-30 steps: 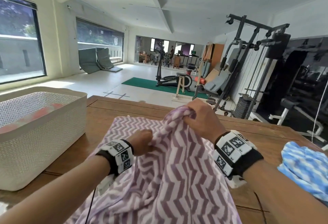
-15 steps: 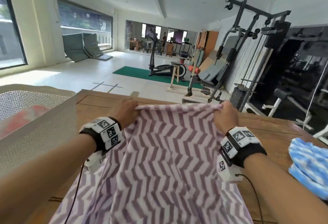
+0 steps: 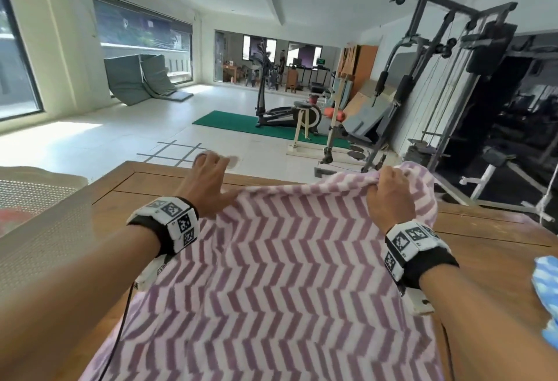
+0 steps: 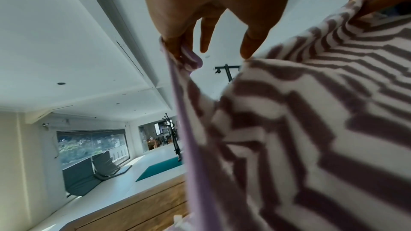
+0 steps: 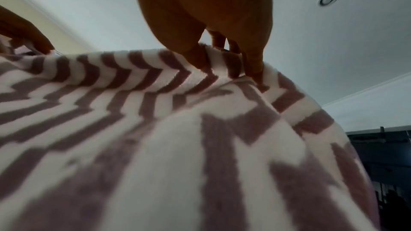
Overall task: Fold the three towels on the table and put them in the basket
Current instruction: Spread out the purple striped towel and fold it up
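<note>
Towels are mid-task: at far left the white mesh basket [image 3: 45, 229] already holds something pink-red, seemingly a folded towel, though it is blurred. Beside it the left hand [image 3: 208, 187] pinches the near-left corner of the purple chevron towel [image 3: 271, 290] between thumb and forefinger, other fingers spread loose. That towel hangs raised over the wooden tabletop [image 3: 483, 235], top edge stretched across to the right hand [image 3: 389, 196], whose fingers curl round the opposite corner. This looks like spreading before the first fold; next, probably lay it flat or bring corners together evenly. A blue towel [image 3: 543, 290] waits at right.
</note>
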The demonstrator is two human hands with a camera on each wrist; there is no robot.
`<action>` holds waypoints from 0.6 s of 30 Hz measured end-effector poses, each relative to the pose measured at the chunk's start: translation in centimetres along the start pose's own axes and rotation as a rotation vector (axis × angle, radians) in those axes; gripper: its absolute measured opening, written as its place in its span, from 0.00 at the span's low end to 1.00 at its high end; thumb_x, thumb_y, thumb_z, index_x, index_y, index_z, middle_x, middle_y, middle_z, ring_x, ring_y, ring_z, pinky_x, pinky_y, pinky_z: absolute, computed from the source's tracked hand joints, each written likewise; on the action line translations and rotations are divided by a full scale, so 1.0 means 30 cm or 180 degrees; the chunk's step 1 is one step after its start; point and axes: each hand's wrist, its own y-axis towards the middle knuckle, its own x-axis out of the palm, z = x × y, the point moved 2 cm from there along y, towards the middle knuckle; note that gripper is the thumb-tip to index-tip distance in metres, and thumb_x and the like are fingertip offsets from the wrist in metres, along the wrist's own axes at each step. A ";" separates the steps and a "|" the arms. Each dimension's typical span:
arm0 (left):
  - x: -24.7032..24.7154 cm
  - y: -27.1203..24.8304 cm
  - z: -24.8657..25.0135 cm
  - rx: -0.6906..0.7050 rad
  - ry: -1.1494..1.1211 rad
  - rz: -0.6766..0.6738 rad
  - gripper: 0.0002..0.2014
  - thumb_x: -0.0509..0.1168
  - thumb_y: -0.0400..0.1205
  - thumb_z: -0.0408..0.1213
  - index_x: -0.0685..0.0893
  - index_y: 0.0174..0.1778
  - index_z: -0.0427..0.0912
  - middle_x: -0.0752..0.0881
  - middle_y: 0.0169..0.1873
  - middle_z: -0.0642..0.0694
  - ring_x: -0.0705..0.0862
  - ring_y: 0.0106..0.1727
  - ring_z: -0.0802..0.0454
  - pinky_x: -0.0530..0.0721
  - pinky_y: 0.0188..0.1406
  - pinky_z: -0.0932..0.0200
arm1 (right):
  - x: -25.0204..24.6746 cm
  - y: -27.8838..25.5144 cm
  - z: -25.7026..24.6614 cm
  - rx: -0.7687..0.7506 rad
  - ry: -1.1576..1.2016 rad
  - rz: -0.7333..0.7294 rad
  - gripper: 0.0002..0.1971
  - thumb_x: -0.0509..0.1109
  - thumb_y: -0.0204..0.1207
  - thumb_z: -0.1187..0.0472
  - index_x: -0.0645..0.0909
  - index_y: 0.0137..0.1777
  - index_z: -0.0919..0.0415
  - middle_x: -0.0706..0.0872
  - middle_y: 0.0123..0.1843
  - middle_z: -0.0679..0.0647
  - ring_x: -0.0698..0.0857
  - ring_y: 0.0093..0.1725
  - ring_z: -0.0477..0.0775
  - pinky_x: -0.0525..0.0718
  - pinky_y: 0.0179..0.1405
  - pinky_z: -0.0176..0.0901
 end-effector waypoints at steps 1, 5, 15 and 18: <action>0.045 0.016 -0.021 0.0034 0.0099 -0.0010 0.31 0.70 0.75 0.43 0.71 0.71 0.33 0.71 0.68 0.34 0.65 0.73 0.36 0.64 0.75 0.44 | 0.052 0.026 0.020 0.0005 -0.0032 -0.0053 0.05 0.60 0.79 0.68 0.72 0.53 0.68 0.78 0.55 0.66 0.75 0.57 0.66 0.73 0.53 0.55; 0.217 0.111 -0.131 -0.0110 0.0583 -0.0144 0.37 0.71 0.71 0.32 0.64 0.77 0.37 0.60 0.78 0.33 0.60 0.79 0.34 0.59 0.79 0.40 | 0.257 0.151 0.113 0.0258 -0.0236 -0.0253 0.09 0.57 0.79 0.66 0.73 0.55 0.69 0.79 0.57 0.66 0.76 0.59 0.66 0.73 0.57 0.57; 0.623 0.202 -0.431 -0.0566 0.1112 -0.0776 0.39 0.75 0.70 0.35 0.67 0.76 0.33 0.68 0.74 0.30 0.70 0.71 0.30 0.70 0.73 0.37 | 0.759 0.239 0.318 0.0444 -0.0694 -0.1352 0.14 0.60 0.80 0.60 0.72 0.63 0.65 0.78 0.64 0.64 0.76 0.64 0.67 0.73 0.61 0.54; 0.750 0.143 -0.480 -0.1059 0.1097 -0.1388 0.40 0.66 0.78 0.45 0.54 0.82 0.39 0.62 0.78 0.36 0.64 0.76 0.36 0.62 0.77 0.48 | 0.899 0.183 0.345 0.0444 -0.0889 -0.1967 0.14 0.60 0.79 0.60 0.71 0.64 0.60 0.77 0.67 0.59 0.74 0.68 0.64 0.74 0.65 0.53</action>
